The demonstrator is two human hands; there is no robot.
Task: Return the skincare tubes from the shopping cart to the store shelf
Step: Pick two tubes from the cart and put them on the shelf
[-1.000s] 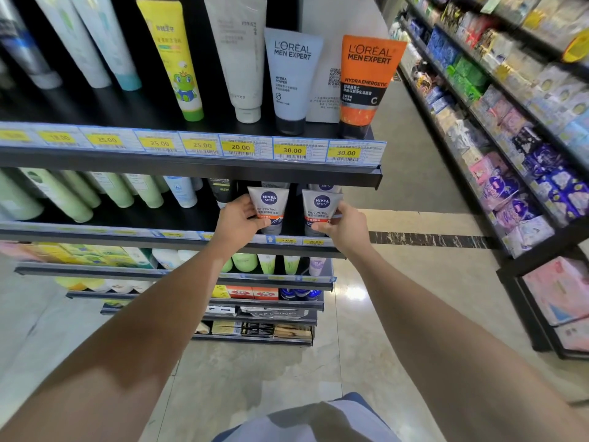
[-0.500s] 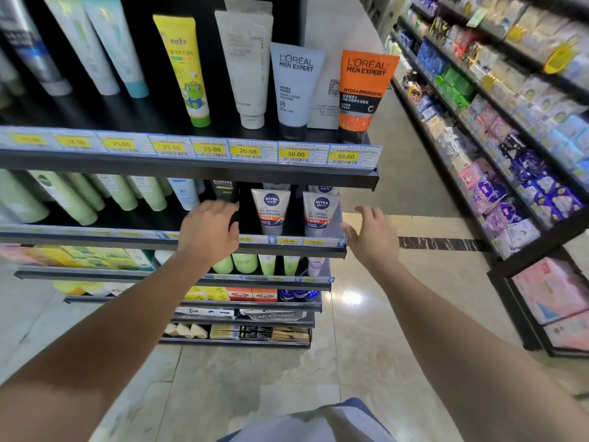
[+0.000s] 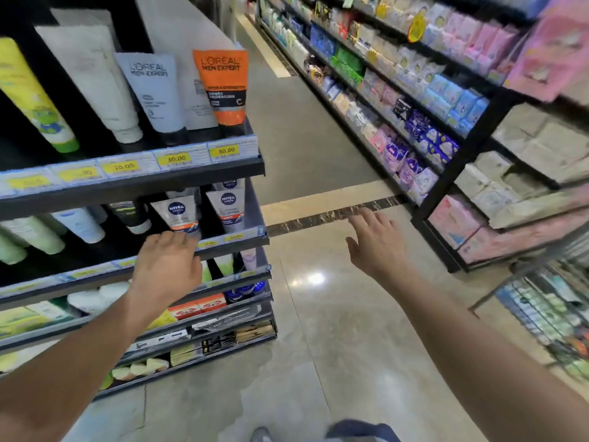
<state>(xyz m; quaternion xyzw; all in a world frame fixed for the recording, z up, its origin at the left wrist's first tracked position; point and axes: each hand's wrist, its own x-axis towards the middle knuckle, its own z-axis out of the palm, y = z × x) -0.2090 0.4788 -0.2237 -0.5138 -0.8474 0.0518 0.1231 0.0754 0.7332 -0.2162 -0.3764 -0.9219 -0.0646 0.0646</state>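
Note:
Two white Nivea Men tubes stand cap-down on the second shelf (image 3: 236, 242) of the black rack: the left tube (image 3: 177, 215) and the right tube (image 3: 227, 208). My left hand (image 3: 167, 266) hovers just in front of that shelf's edge, below the left tube, fingers relaxed and holding nothing. My right hand (image 3: 376, 242) is out over the aisle floor to the right of the rack, fingers spread, empty. The wire shopping cart (image 3: 548, 314) with several tubes inside shows at the right edge.
The upper shelf holds L'Oreal Men Expert tubes, grey (image 3: 153, 94) and orange (image 3: 223, 87), with yellow price tags below. A long rack of packaged goods (image 3: 414, 122) lines the right side of the aisle. Shiny tiled floor (image 3: 318, 314) runs between the racks.
Both hands let go of the two Nivea tubes and drew back from the shelf. My right hand swung right over the aisle. The view turned right and the cart came into sight.

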